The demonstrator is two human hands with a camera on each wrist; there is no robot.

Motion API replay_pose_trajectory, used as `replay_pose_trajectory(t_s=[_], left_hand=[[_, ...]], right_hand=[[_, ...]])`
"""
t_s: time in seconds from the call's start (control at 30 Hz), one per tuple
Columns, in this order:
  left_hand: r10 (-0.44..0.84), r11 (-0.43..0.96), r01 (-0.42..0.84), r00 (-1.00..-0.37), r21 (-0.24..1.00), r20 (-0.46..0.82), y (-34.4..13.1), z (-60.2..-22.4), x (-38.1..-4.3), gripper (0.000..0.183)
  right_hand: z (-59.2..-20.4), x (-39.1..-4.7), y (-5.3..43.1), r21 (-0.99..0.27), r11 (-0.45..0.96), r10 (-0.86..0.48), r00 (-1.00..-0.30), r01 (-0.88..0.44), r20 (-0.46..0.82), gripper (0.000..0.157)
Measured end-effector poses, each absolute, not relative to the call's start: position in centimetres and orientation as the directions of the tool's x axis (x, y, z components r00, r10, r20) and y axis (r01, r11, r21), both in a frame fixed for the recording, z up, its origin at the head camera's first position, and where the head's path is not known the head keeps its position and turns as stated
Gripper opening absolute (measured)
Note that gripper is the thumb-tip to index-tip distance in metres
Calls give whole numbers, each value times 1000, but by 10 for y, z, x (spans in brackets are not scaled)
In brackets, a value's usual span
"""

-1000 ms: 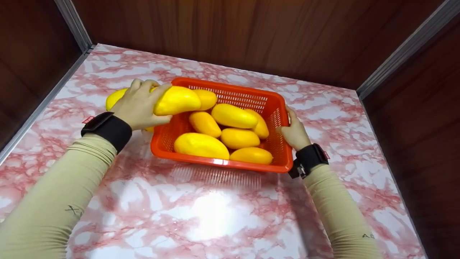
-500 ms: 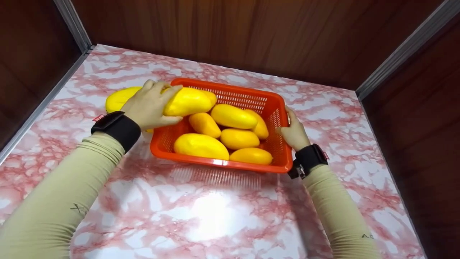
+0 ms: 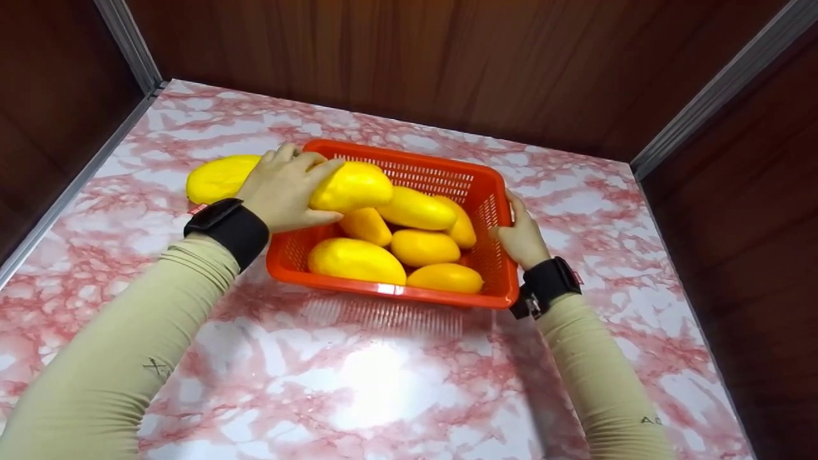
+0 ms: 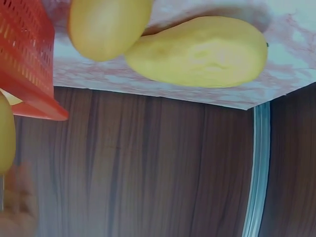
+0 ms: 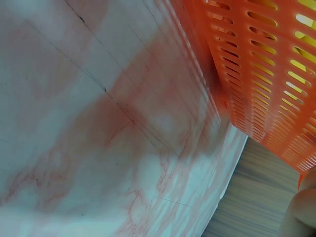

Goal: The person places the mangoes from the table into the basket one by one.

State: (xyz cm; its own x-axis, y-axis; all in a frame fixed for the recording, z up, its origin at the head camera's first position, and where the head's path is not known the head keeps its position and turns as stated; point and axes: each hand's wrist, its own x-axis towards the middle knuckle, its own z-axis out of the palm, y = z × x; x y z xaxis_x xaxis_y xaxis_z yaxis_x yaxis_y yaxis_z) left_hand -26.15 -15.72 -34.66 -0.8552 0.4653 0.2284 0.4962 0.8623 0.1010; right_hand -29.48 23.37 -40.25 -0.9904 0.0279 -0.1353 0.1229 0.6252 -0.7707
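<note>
Pink-veined, glossy table (image 3: 383, 421) under a slotted plastic basket (image 3: 358, 285) of smooth oval mangoes (image 3: 425, 248); above the basket's left end the left hand (image 3: 287, 193) grips a plump mango (image 3: 354, 186), right hand (image 3: 525, 238) pinching the basket's right rim (image 3: 510, 278)

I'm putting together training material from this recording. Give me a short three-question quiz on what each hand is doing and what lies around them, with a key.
1. True or false: the left hand holds nothing.

2. Which thing does the right hand grip?
A) A yellow fruit
B) The end of the red basket
C) The other sleeve

3. In the left wrist view, how many yellow fruits lie on the table, outside the basket?

Key:
1. False; it holds a large fruit over the basket's left side.
2. B.
3. Two.
</note>
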Motion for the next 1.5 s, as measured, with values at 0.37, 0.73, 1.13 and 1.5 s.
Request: replay_pose_trajectory(t_s=[0.37, 0.73, 1.13, 1.5], left_hand=[[485, 858, 508, -850, 78, 206, -143, -352, -263, 82], [447, 882, 460, -885, 100, 127, -137, -360, -264, 85], [429, 898, 432, -902, 80, 52, -131, -363, -267, 86], [427, 899, 427, -904, 98, 18, -128, -367, -267, 86]], right_hand=[[-404, -296, 235, -774, 622, 25, -991, 120, -134, 91], [-406, -297, 235, -777, 616, 29, -990, 128, -140, 92], [-404, -297, 234, -781, 614, 19, -991, 116, -133, 92], [-404, -296, 233, -798, 586, 27, -988, 136, -149, 94]])
